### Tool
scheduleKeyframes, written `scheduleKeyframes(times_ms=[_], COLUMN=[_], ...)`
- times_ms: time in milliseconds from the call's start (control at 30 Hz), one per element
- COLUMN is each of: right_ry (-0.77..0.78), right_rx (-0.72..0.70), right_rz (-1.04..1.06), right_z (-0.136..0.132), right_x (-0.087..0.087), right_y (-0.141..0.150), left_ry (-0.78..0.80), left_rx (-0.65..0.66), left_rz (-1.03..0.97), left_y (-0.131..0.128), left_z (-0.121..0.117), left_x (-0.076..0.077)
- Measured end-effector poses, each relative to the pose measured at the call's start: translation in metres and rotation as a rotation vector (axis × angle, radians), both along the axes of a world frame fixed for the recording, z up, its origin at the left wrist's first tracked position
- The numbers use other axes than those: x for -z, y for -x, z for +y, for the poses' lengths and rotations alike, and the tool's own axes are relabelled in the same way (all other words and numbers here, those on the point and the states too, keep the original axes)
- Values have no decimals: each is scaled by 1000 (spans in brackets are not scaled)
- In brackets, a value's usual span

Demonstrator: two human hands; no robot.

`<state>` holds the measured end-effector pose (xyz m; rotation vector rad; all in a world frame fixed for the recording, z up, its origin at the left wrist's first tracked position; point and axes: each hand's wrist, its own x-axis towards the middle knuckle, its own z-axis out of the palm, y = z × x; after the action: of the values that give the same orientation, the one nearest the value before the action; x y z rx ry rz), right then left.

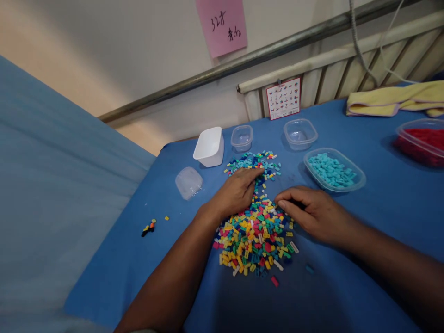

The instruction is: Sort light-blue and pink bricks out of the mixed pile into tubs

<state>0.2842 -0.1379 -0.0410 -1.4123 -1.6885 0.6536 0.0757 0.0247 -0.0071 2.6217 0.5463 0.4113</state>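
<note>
A large heap of small multicoloured plastic building bricks (253, 236) lies on the blue cloth, with a smaller, mostly blue and turquoise cluster (243, 160) beyond it. My left hand (239, 189) reaches over the narrow strip between them, index finger stretched out at the cluster's near side. Its other fingers are partly hidden, and no brick shows in it. At the heap's right edge is my right hand (305, 210), its fingers curled and the thumb close to the fingertips. Whatever they may pinch is too small to make out. Turquoise bricks (332, 170) fill a clear tub (360, 181) beyond this hand.
A white box (210, 148), two clear tubs (242, 138) (300, 135) and a clear lid (189, 182) stand around the bricks. Red pieces (425, 144) fill a tub at far right, near a yellow cloth (378, 101). A small brick assembly (149, 228) lies left.
</note>
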Motion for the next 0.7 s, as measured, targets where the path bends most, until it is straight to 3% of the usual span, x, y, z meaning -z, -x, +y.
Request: scheduleKeyframes(times_ms=[200, 433, 600, 700], right_ry=[-3, -6, -15, -20], right_rx=[-5, 1, 6, 8], right_rz=[7, 9, 7, 2], right_z=[0, 1, 1, 0], right_x=[-1, 0, 0, 1], right_y=[0, 0, 0, 0], left_ry=[106, 68, 138, 147], left_rx=[-174, -31, -182, -196], left_rz=[-130, -95, -214, -214], left_y=[1, -1, 1, 2], left_z=[0, 1, 3, 3], left_x=[-7, 3, -1, -3])
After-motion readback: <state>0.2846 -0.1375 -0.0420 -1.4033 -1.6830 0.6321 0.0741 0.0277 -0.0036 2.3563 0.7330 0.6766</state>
